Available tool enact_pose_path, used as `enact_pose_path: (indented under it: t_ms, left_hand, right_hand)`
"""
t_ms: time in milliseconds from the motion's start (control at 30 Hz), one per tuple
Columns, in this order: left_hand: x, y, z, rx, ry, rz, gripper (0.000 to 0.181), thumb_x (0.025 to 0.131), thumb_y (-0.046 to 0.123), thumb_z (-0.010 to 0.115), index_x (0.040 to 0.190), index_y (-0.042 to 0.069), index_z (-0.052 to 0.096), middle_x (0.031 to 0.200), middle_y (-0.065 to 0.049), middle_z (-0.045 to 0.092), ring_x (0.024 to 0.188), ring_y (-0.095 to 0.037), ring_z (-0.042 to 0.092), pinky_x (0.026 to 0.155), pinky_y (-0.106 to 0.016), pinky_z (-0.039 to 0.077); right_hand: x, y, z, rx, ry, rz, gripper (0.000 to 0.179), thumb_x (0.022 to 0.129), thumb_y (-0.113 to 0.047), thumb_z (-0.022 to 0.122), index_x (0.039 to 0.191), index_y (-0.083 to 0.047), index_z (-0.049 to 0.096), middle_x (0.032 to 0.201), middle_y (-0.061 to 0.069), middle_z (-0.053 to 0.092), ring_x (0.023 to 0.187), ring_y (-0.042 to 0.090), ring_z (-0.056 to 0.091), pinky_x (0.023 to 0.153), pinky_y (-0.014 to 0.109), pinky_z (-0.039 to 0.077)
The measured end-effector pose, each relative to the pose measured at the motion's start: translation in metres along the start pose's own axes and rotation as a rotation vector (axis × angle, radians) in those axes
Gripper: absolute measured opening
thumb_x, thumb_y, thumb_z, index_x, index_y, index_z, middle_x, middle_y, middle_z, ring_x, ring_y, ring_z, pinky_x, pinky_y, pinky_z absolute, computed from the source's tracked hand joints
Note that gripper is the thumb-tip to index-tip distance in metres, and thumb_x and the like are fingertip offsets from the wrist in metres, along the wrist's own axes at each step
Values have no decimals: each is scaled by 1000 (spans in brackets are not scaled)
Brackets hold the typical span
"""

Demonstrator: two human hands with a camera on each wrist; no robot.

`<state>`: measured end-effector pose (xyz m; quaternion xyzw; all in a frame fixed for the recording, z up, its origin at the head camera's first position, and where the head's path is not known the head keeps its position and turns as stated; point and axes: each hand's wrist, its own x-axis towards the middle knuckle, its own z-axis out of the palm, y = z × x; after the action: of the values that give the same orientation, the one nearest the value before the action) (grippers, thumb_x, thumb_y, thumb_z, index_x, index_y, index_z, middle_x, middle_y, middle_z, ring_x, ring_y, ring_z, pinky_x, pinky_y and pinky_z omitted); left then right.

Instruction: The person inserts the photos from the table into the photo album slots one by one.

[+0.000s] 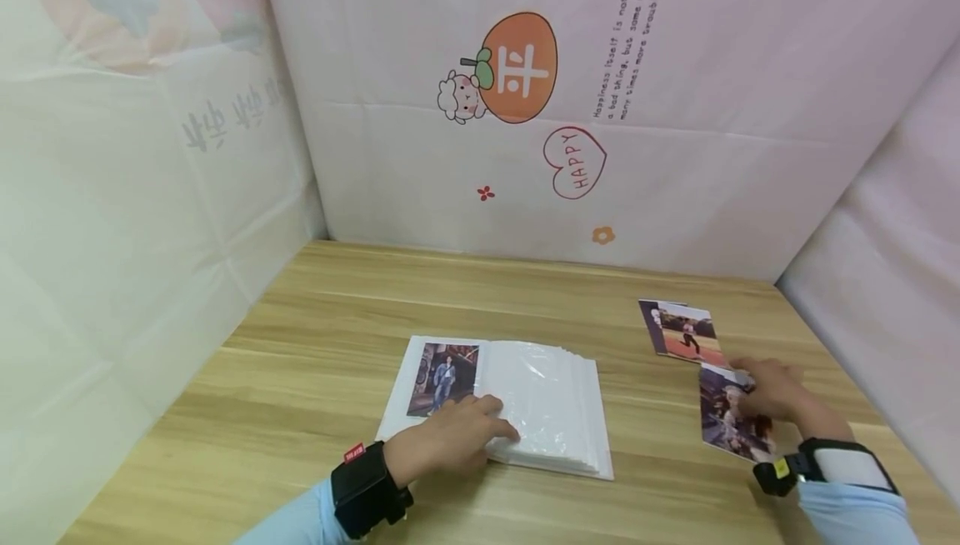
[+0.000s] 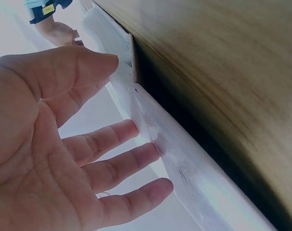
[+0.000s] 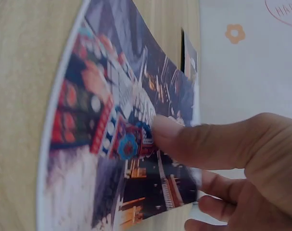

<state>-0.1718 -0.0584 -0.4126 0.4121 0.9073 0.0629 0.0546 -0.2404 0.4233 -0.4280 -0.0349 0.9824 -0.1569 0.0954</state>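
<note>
An open photo album with clear sleeves lies mid-table. Its left page carries a photo of a person in denim, while the right page is a blank white sleeve over a stack of pages. My left hand rests across the album near the spine; in the left wrist view its fingers are spread and loosely extended, fingertips at the page. On the right, my right hand pinches a loose photo by its edge. The right wrist view shows my thumb on the picture's face and the other fingers behind the print.
Just beyond the held print lie more loose photos, a runner photo overlapping a darker one. White printed cloth encloses the wooden table at the back and both sides.
</note>
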Motion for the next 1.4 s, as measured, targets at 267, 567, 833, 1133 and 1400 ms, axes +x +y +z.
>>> enact_pose_path:
  t_ms: [267,567,833,1133,1400]
  left_hand:
    - [0,0,2,-2,2,-7,46,75,12,71,116,32,64,122,-1,50,98,-18,51,73,-34,44]
    - [0,0,4,-2,-3,-12,47,75,11,71,116,32,64,121,0,50,97,-18,51,72,-34,44]
    - [-2,0,4,-12,1,-19,47,75,11,70,116,32,64,123,-1,50,100,-19,51,74,-36,44]
    - [-2,0,3,-22,7,-15,45,76,9,69,116,31,65,126,-3,48,104,-20,49,76,-36,45]
    - [1,3,2,-12,40,-17,42,75,9,69,112,29,67,122,-3,50,101,-20,49,75,-33,45]
  right_hand:
    - [0,15,2,123,101,-18,38,77,-14,68,103,11,56,94,27,57,82,37,54,71,51,40]
    - [-4,15,5,193,177,-29,33,81,-8,65,101,14,53,94,29,56,85,39,52,72,53,40]
    - [-3,13,6,208,163,-24,33,83,-9,64,103,15,52,95,30,55,86,39,52,72,53,41]
    - [-7,-6,-6,296,117,-35,36,90,-10,55,114,16,48,104,31,54,88,34,54,69,41,45]
    - [1,-34,-16,338,129,-89,37,94,-13,52,120,13,47,113,33,51,97,39,51,75,47,45]
